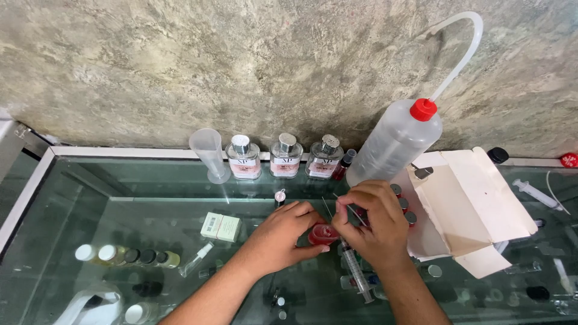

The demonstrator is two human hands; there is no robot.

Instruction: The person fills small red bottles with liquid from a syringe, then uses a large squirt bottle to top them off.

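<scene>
Syringe (355, 271) pinched in my right hand (373, 232), needle up front. Left hand (283, 238) grips red vial (322, 233) just beside it. Fill looks underway; more vials (402, 203) wait behind my right.

Two bare forearms, left grip (283, 236) and right grip (373, 225), no sleeves, rings or watch
</scene>
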